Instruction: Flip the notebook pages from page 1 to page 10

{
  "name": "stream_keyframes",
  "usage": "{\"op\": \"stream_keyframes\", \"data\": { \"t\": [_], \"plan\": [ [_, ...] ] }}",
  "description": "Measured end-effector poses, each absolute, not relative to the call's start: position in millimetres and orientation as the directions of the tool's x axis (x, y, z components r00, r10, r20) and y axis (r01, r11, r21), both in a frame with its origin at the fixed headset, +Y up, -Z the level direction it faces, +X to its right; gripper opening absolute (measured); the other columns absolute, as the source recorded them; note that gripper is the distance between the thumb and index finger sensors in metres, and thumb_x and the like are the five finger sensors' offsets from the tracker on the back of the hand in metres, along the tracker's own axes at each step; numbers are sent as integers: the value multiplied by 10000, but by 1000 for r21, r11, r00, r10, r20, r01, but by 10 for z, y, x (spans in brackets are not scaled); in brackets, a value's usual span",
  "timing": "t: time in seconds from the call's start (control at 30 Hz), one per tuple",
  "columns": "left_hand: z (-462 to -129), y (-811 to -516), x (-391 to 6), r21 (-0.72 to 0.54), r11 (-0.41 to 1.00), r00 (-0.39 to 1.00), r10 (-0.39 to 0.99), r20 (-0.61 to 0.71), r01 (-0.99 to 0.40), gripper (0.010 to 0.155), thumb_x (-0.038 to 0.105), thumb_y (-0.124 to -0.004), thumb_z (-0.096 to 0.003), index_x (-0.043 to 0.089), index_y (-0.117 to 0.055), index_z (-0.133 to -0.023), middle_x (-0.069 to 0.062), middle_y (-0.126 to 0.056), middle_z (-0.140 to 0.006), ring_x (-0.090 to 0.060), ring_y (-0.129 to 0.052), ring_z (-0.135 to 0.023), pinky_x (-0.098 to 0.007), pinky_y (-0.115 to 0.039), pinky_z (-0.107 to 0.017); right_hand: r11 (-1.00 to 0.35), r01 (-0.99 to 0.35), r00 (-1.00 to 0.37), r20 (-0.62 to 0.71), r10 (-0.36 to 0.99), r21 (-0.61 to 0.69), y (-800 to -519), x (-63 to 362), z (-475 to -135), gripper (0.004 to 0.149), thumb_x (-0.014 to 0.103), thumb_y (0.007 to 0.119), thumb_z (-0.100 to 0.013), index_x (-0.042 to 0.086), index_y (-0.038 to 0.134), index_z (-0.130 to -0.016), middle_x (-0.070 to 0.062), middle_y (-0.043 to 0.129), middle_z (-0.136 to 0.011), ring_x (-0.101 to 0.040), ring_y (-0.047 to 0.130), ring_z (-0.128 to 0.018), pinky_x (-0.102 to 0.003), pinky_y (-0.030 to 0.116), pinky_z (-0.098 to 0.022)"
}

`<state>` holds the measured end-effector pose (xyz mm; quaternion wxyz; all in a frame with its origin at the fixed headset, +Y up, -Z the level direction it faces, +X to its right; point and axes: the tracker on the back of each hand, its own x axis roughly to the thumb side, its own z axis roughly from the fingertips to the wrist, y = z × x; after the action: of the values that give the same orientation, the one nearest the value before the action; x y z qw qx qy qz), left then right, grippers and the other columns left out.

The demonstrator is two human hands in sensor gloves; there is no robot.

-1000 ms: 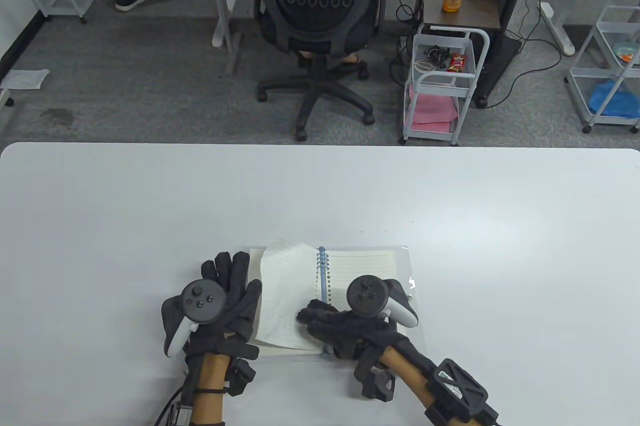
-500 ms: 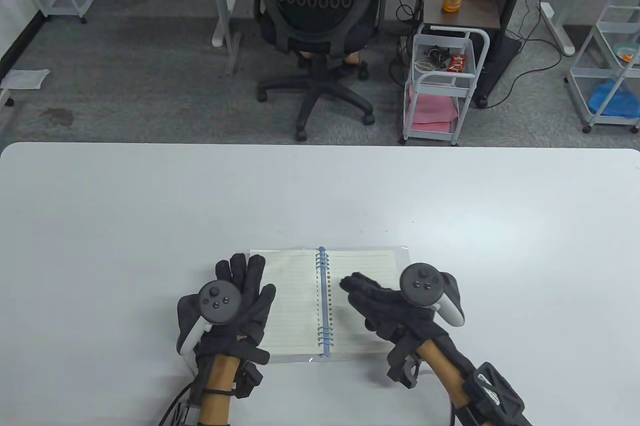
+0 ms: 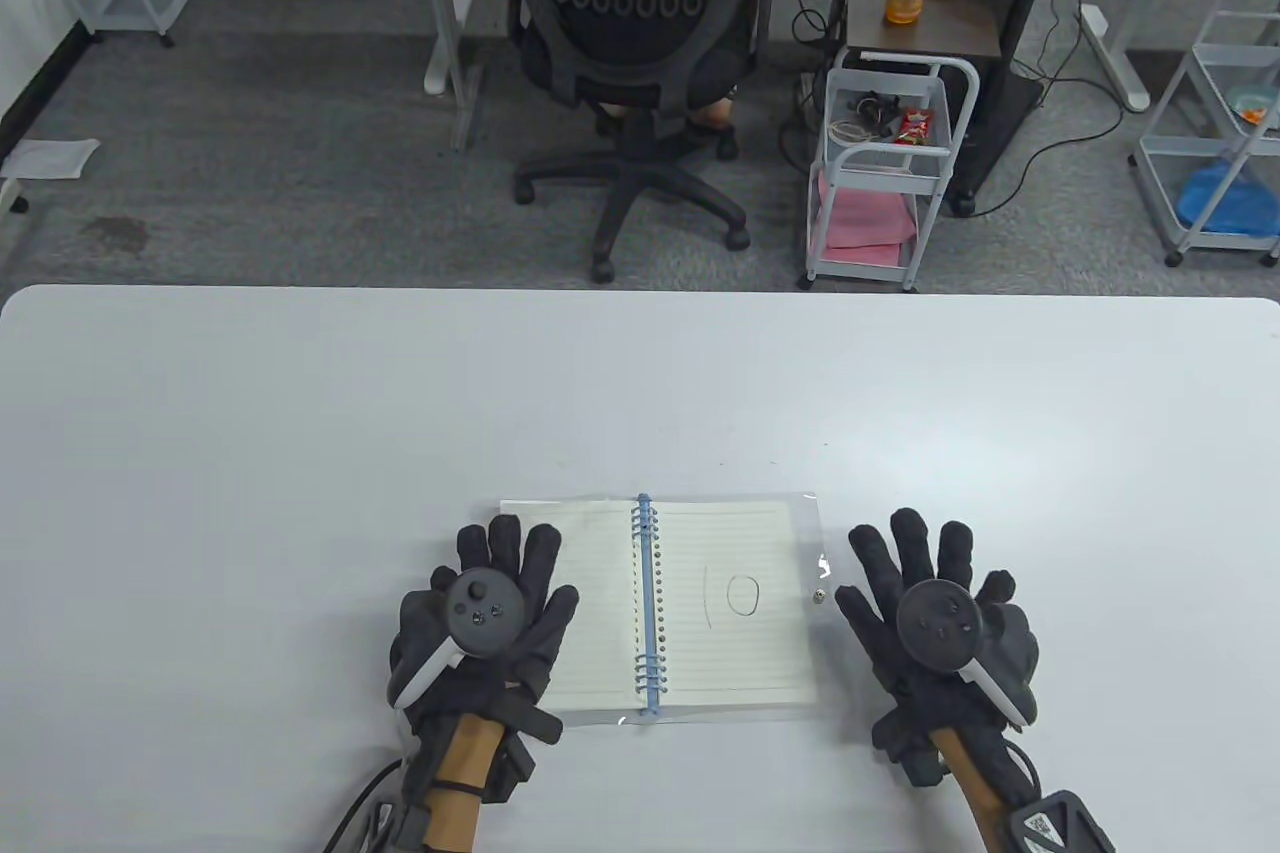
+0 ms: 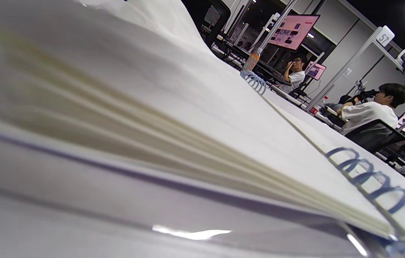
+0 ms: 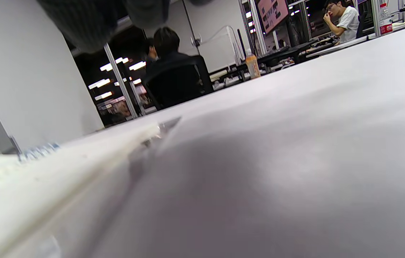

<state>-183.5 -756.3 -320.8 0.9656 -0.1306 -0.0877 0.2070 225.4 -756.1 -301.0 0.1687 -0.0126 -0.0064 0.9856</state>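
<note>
A spiral notebook (image 3: 690, 608) with a blue coil lies open and flat near the table's front edge. Its right page carries a handwritten "10" (image 3: 730, 596). My left hand (image 3: 495, 608) lies flat, fingers spread, on the left page's outer edge. My right hand (image 3: 940, 613) lies flat with fingers spread on the table just right of the notebook, touching no page. The left wrist view shows the page stack and coil (image 4: 367, 175) edge-on. The right wrist view shows the notebook's right edge (image 5: 80, 161) and bare table.
The white table (image 3: 640, 373) stretches far behind and to both sides of the notebook. Beyond its far edge stand an office chair (image 3: 630, 43) and a small white cart (image 3: 880, 173) on the floor.
My right hand laid a page down on the left side, then drew back off the notebook to the table on its right. My left hand slid onto the left page. The "10" is now uncovered.
</note>
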Motion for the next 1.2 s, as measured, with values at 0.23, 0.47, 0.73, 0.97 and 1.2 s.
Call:
{"op": "stream_keyframes", "data": {
  "t": [0.23,0.47,0.73,0.97,1.2],
  "plan": [
    [-3206,-7583,-1787,-289,897,916,383,123,-336,691,632,-433,-614,403,-121,-1187,4,68,-1185,-268,164,-1073,-545,46,-679,-940,-342,-940,-30,341,19,-7594,2255,-3028,635,585,547,-597,365,253,-1115,-29,30,-1190,-373,-118,-1004,-745,-27,-530],
    [-3202,-7593,-1703,-293,912,929,339,149,-286,693,633,-433,-613,404,-116,-1185,6,73,-1183,-263,172,-1068,-543,48,-678,-932,-360,-933,-32,359,45,-7624,2237,-3032,631,578,548,-599,362,253,-1113,-32,31,-1188,-371,-115,-1003,-744,-24,-532],
    [-3195,-7585,-1694,-298,915,933,327,147,-274,693,635,-432,-614,406,-111,-1183,10,78,-1182,-260,176,-1067,-542,52,-676,-934,-352,-936,-32,350,66,-7656,2214,-3036,627,567,549,-603,355,254,-1113,-34,29,-1185,-370,-111,-1003,-743,-18,-534],
    [-3196,-7587,-1694,-301,914,934,328,146,-274,695,636,-431,-613,405,-108,-1184,11,77,-1182,-260,177,-1067,-542,53,-676,-935,-348,-938,-27,347,69,-7666,2195,-3035,625,561,550,-603,351,256,-1114,-38,33,-1185,-370,-108,-1004,-743,-18,-533],
    [-3195,-7584,-1707,-306,911,934,329,137,-276,696,637,-430,-613,404,-108,-1184,10,78,-1182,-261,177,-1066,-542,54,-674,-937,-343,-939,-24,342,69,-7672,2183,-3033,624,560,550,-603,348,260,-1113,-38,35,-1185,-369,-107,-1004,-742,-19,-533]
  ]
}}
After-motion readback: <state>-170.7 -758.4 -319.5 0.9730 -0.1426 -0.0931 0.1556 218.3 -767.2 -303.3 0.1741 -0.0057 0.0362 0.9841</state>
